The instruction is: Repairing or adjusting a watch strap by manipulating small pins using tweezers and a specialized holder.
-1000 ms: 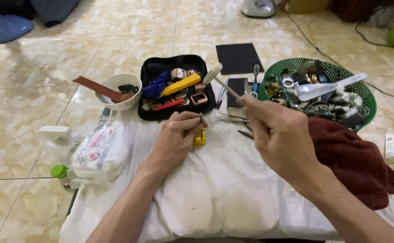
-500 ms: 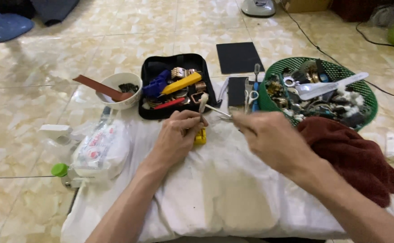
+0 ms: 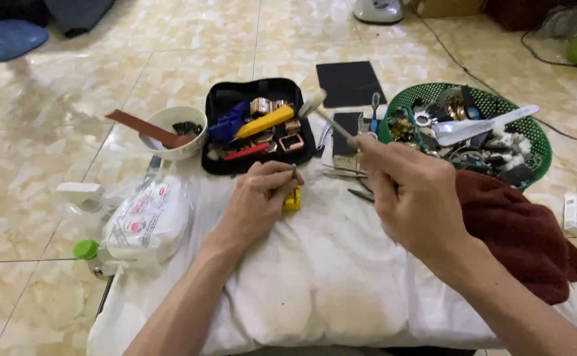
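A pin [image 3: 293, 173] is pinched upright by the left hand [image 3: 258, 198] over a yellow block [image 3: 293, 200]. A small hammer [image 3: 321, 109] is gripped by the right hand [image 3: 410, 194], its head raised just above the pin.

Even, soft indoor light is provided; glare is seen on the floor tiles [image 3: 70, 86]; edges are slightly blurred.

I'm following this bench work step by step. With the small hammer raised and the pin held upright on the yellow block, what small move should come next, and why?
Probably a light tap down. The right hand holds the small hammer raised above and right of the thin pin, which the left hand pinches upright over the yellow block on the white cloth. Head and pin are apart.
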